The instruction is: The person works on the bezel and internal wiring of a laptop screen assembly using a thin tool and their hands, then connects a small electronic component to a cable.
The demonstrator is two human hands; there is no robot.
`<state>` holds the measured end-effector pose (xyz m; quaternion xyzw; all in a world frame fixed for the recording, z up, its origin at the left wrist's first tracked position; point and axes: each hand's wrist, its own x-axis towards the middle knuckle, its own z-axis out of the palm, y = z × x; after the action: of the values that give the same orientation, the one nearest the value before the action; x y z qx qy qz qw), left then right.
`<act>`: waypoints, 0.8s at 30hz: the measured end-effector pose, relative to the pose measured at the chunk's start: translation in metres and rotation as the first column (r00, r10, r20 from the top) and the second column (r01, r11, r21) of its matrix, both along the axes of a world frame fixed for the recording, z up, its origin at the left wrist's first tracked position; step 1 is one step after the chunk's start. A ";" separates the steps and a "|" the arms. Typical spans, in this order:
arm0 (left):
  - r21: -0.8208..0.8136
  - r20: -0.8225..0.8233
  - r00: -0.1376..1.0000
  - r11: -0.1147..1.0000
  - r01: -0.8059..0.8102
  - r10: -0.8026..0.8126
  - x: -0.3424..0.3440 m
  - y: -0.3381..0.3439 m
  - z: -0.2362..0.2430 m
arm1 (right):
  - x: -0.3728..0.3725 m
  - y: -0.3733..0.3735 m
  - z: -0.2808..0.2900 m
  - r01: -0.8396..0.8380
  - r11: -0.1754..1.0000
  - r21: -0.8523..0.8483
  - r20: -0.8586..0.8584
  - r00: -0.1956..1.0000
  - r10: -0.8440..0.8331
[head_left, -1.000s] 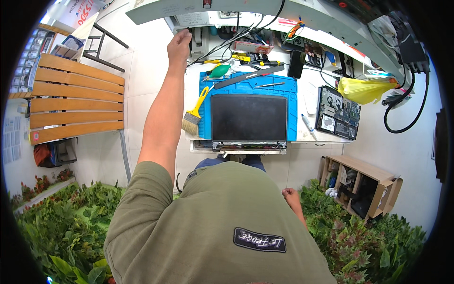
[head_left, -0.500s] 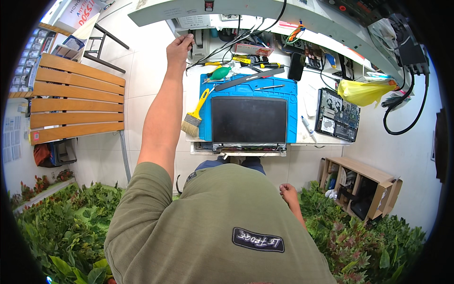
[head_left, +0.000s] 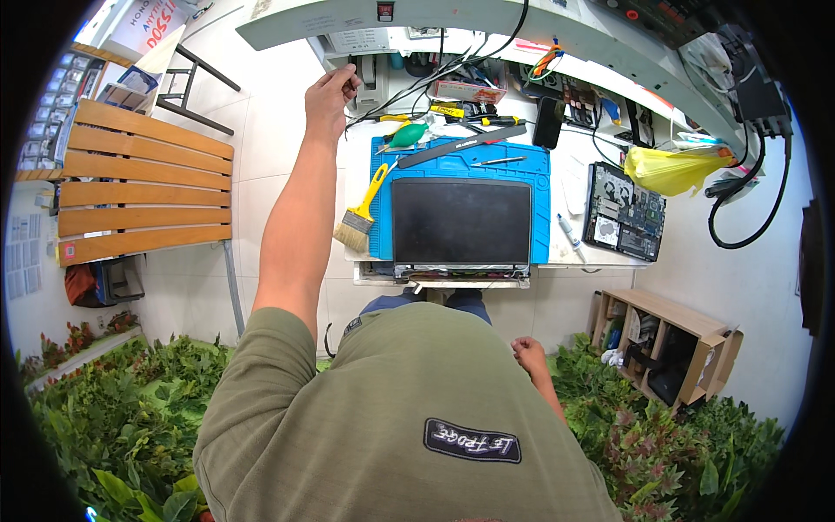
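My left hand reaches to the far left end of the workbench, beside a pale upright device under the shelf. Its fingers are pinched together at a small dark piece; what that piece is, I cannot make out. Low at my right side, away from the bench, my right hand is loosely curled, with nothing seen in it. A laptop screen lies dark on a blue work mat. To its left rests a yellow-handled brush. Behind are a green air blower, a dark strip and a thin pen-like tool.
An opened laptop base lies at the bench's right, near a syringe. A phone stands behind the mat. Black cables hang across the back left. A yellow bag hangs at right. A slatted wooden bench stands left.
The view has shifted slightly, moving the bench a little to the right in the picture. My left hand stays at the same spot with fingers pinched; my right hand has hardly moved.
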<state>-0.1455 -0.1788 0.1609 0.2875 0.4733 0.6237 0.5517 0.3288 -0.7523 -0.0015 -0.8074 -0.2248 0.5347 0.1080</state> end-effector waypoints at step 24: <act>-0.061 -0.069 0.996 0.997 0.044 -0.048 -0.009 -0.029 0.017 | -0.039 0.125 0.045 -0.456 0.857 0.240 0.193 0.888 0.418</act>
<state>-0.1542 -0.2080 0.1782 0.3034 0.5039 0.5860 0.5573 0.2896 -0.6277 0.0435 -0.7457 -0.4821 0.4529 0.0807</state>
